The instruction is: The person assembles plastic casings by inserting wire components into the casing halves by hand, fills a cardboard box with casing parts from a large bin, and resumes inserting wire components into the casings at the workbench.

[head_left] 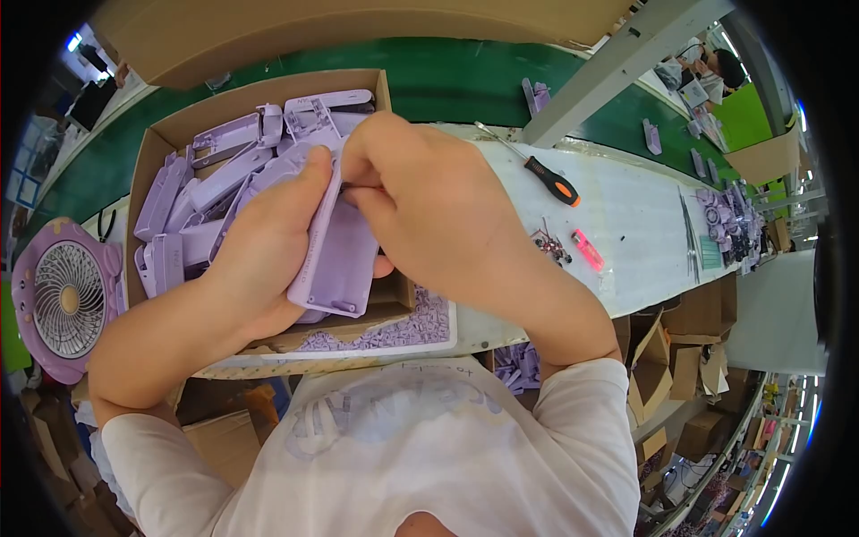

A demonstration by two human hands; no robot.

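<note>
My left hand [277, 224] is wrapped round a lilac plastic housing shell [344, 255], which it holds tilted above an open cardboard box. My right hand [420, 197] is closed, with thumb and forefinger pinched at the shell's inner edge. A small dark bit shows between those fingertips, too little to name. Beneath my hands the cardboard box [259, 89] is heaped with similar lilac shells [224, 179]. At the box's near right corner lies a white tray [452, 327] full of tiny lilac parts [407, 327].
On the white bench lie a screwdriver [550, 179], a pink lighter [587, 249] and small wired components [548, 243]. A lilac fan [67, 300] stands left of the box. A grey metal post [617, 72] rises beyond the screwdriver. Lilac parts [651, 136] sit along the green belt [447, 72].
</note>
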